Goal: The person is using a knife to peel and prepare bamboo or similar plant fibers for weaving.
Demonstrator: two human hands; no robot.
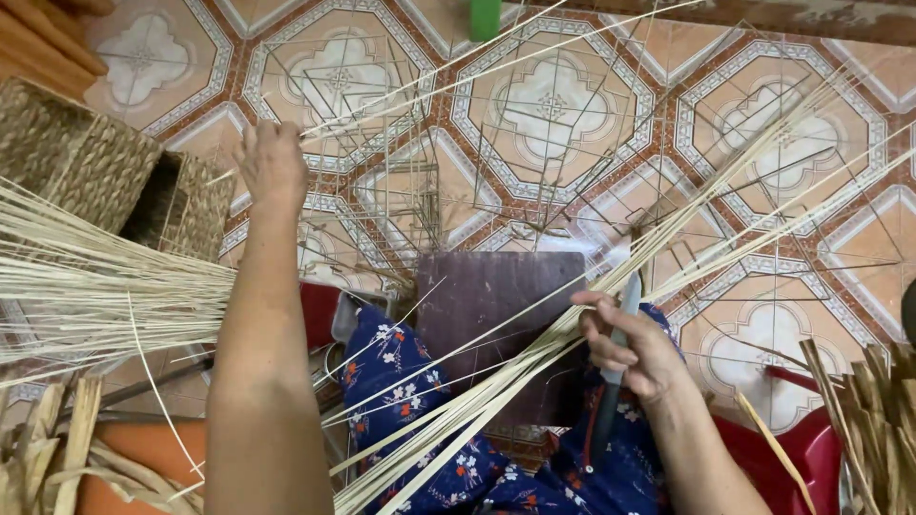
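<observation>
Your right hand (637, 351) has its fingers curled tight round a grey-handled knife with a pale blade (615, 367), blade pointing up, and the same fist pinches the bundle of long pale split-reed strips (534, 358) against it. The bundle crosses your lap diagonally, from bottom centre up to the right, fanning out over the patterned tile floor (553, 105). The right wrist is bent inward, forearm coming in from lower right. Your left hand (272, 164) is stretched far forward and up, seen from the back, fingers closed round the end of a few thin pale strips (429, 78) that run off toward the top right; the exact finger grip is hidden. The left arm is nearly straight. A dark purple board (487, 305) lies on your blue flowered cloth (401, 381). A woven straw basket (86, 162) sits far left, above a loose sheaf of pale strips (86, 286).
</observation>
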